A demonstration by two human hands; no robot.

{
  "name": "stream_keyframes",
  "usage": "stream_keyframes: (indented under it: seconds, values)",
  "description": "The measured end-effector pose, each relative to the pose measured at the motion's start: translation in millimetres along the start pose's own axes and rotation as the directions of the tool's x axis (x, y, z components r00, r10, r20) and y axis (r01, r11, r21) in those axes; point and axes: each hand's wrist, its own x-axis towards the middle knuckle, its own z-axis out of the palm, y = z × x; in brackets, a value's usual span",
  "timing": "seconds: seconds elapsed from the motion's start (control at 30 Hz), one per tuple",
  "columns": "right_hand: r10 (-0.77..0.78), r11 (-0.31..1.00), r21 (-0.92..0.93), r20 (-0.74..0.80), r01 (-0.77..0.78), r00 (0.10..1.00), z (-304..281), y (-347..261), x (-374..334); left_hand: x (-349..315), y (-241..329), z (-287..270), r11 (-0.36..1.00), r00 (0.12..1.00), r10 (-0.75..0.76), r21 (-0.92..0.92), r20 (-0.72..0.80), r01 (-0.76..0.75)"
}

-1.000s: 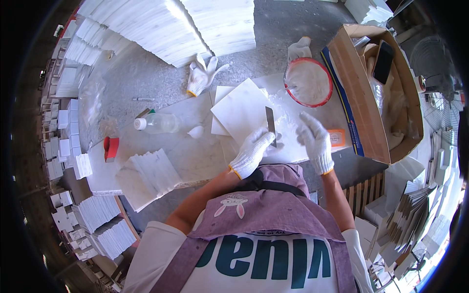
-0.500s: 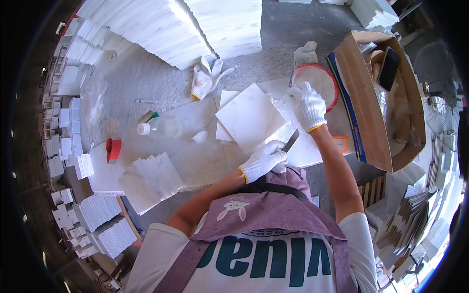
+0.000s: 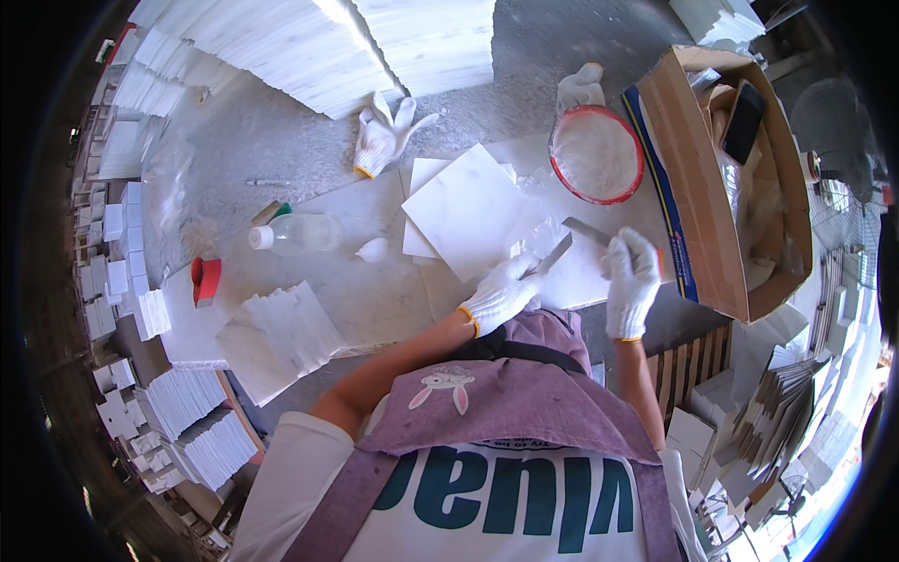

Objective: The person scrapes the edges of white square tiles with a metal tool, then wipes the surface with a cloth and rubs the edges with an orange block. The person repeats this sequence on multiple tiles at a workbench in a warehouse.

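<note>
My left hand (image 3: 506, 292), in a white knit glove, is closed on a flat metal scraper blade (image 3: 556, 254) at the table's near edge. To its right, my gloved right hand (image 3: 633, 281) grips a second thin metal blade (image 3: 586, 230) pointing left. The two blades are close together. Just beyond my left hand, square white marble tiles (image 3: 465, 208) lie overlapped at angles. Farther right stands a red-rimmed round bowl (image 3: 599, 155) holding white paste or powder. Crumpled clear plastic (image 3: 536, 234) lies by the tiles.
An open cardboard box (image 3: 700, 178) with a phone (image 3: 744, 122) inside stands at right. Leftward are a clear bottle (image 3: 304, 232), a red object (image 3: 205, 281) and a stack of thin tiles (image 3: 292, 328). Two loose gloves (image 3: 384, 133) lie farther back, before tall slab stacks (image 3: 272, 47).
My right hand has come back from the bowl toward me, and its blade now shows near the one in my left hand. The left hand has moved little.
</note>
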Motion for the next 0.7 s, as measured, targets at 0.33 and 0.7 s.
stream_keyframes:
  seconds: [0.33, 0.7]
  values:
    - [0.088, 0.936, -0.349, 0.088, -0.052, 0.992, 1.4, 55.1, -43.1, 0.2, 0.6, 12.9, 0.933, 0.991, -0.136, -0.335, 0.018, 0.134]
    - [0.226, 0.903, -0.426, 0.375, -0.049, 0.899, 5.2, 54.8, -44.1, 8.3, -13.4, 16.2, 0.946, 0.991, -0.126, -0.305, -0.040, 0.108]
